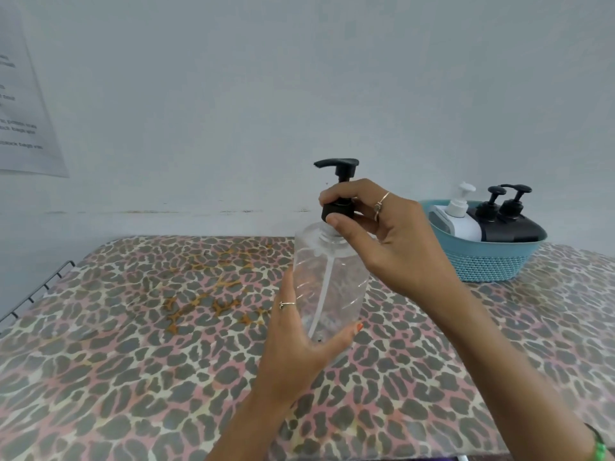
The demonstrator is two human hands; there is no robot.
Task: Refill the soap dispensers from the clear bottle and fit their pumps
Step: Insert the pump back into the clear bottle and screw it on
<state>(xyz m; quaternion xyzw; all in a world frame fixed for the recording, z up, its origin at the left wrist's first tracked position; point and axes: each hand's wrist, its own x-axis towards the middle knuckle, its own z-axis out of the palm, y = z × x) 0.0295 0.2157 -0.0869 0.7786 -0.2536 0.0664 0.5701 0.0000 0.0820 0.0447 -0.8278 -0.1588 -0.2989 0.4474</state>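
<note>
A clear plastic bottle [332, 281] stands tilted slightly over the leopard-print table [133, 361], near its middle. My left hand [299, 341] grips the bottle's lower body from the left, thumb across the front. My right hand [382, 234] pinches the collar of a black pump [337, 191] at the bottle's neck. The collar sits just above the neck's threads, and the pump's thin tube runs down inside the bottle. A blue basket [486, 264] at the back right holds a white dispenser [461, 217] and two black dispensers [509, 224], all with pumps on.
A pale wall rises behind the table, with a printed sheet [23, 104] taped at the upper left. A wire rack edge [36, 291] runs along the table's left side. An orange-brown stain [213, 301] marks the cloth left of the bottle.
</note>
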